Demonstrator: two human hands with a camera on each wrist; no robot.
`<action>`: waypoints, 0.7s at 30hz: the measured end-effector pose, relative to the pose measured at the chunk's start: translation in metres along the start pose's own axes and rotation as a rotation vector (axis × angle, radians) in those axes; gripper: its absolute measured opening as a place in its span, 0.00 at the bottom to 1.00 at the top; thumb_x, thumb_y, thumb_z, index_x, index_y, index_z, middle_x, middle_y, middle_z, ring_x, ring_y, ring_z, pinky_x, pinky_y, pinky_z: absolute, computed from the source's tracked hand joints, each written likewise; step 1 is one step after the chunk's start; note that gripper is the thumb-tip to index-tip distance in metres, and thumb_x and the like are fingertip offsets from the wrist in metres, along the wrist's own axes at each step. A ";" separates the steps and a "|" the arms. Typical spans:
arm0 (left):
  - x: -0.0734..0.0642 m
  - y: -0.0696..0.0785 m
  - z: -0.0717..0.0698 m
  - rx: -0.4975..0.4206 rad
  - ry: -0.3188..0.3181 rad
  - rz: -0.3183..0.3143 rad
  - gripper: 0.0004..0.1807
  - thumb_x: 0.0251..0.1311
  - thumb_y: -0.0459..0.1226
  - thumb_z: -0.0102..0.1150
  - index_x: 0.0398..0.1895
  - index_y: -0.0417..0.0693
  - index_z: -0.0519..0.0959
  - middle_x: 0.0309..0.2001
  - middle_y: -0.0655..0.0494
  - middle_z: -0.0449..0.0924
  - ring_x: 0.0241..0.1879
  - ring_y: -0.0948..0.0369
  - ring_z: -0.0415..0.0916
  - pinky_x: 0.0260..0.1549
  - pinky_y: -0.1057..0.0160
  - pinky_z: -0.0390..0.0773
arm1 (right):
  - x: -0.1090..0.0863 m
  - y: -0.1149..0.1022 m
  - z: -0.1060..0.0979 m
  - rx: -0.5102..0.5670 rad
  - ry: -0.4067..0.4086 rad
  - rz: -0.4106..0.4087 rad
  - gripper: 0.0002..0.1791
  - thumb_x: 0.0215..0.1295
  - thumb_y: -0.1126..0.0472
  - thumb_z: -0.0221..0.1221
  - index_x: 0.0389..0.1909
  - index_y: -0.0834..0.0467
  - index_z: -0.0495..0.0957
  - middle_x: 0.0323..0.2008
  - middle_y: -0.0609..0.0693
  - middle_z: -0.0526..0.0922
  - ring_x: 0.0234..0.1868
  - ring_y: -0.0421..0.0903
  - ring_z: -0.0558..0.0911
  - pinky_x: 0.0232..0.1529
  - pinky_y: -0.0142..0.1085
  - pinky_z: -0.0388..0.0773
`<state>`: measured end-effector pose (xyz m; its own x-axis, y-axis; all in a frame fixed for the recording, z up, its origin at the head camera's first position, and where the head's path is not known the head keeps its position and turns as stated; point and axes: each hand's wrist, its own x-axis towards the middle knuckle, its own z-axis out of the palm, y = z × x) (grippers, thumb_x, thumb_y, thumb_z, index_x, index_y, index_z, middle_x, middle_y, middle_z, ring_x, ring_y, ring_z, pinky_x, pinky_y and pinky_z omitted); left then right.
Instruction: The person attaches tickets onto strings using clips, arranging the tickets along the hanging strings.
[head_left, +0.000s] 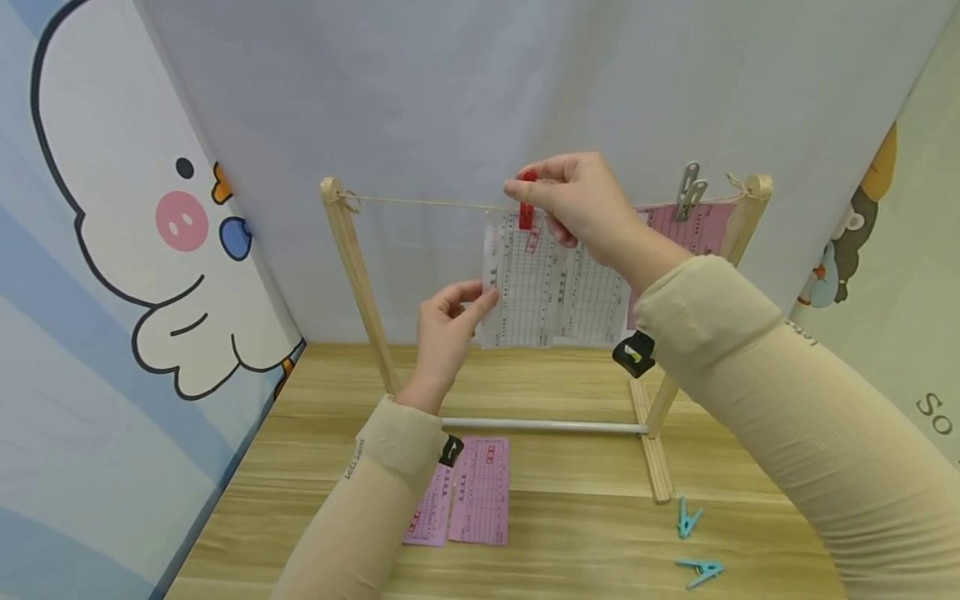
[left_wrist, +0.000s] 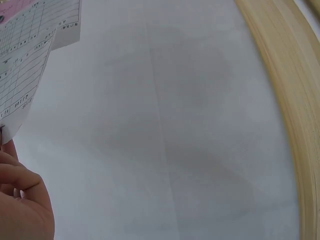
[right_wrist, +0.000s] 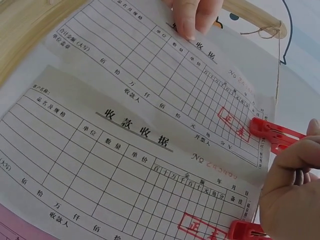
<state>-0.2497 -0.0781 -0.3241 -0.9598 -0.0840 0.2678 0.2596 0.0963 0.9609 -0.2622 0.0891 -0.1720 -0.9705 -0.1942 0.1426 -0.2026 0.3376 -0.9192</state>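
Note:
My right hand [head_left: 588,204] pinches a red clothespin [head_left: 527,215] at the string, and its jaws bite the top edge of a white receipt slip [head_left: 517,292]. With thumb and fingers, my left hand [head_left: 444,337] holds that slip's left edge. A second white receipt slip [head_left: 596,304] hangs just to the right, partly behind my right hand. Another red clothespin [right_wrist: 247,232] grips this second slip in the right wrist view. At the string's right end hangs a pink slip [head_left: 690,229] under metal clips [head_left: 688,193].
The string [head_left: 420,201] runs between two wooden posts [head_left: 356,275], joined low down by a white bar [head_left: 555,426]. Pink receipt slips [head_left: 480,492] lie on the wooden table [head_left: 570,517], partly under my left forearm. Two teal clothespins [head_left: 702,572] lie at the front right.

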 end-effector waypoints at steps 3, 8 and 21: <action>0.000 0.001 0.000 0.002 0.000 -0.001 0.13 0.62 0.39 0.66 0.46 0.42 0.84 0.43 0.50 0.84 0.23 0.67 0.61 0.24 0.72 0.66 | 0.000 -0.001 -0.001 0.004 -0.012 0.025 0.22 0.68 0.53 0.62 0.60 0.58 0.77 0.08 0.42 0.65 0.09 0.36 0.61 0.13 0.29 0.58; 0.001 0.002 0.000 0.007 0.004 -0.001 0.13 0.62 0.40 0.66 0.46 0.42 0.84 0.43 0.50 0.84 0.22 0.67 0.60 0.24 0.72 0.67 | -0.001 -0.002 -0.001 0.025 -0.023 0.054 0.29 0.68 0.52 0.62 0.68 0.56 0.70 0.08 0.42 0.63 0.10 0.37 0.61 0.15 0.29 0.59; 0.002 0.002 0.000 0.004 0.039 0.032 0.14 0.62 0.39 0.66 0.48 0.42 0.84 0.48 0.48 0.85 0.20 0.70 0.64 0.24 0.74 0.71 | -0.016 -0.002 -0.008 0.028 -0.033 -0.029 0.36 0.67 0.51 0.63 0.73 0.53 0.62 0.10 0.42 0.67 0.11 0.38 0.64 0.15 0.31 0.61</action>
<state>-0.2512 -0.0783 -0.3212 -0.9462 -0.1190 0.3009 0.2896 0.1038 0.9515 -0.2469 0.0994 -0.1695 -0.9595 -0.2339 0.1572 -0.2260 0.3054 -0.9250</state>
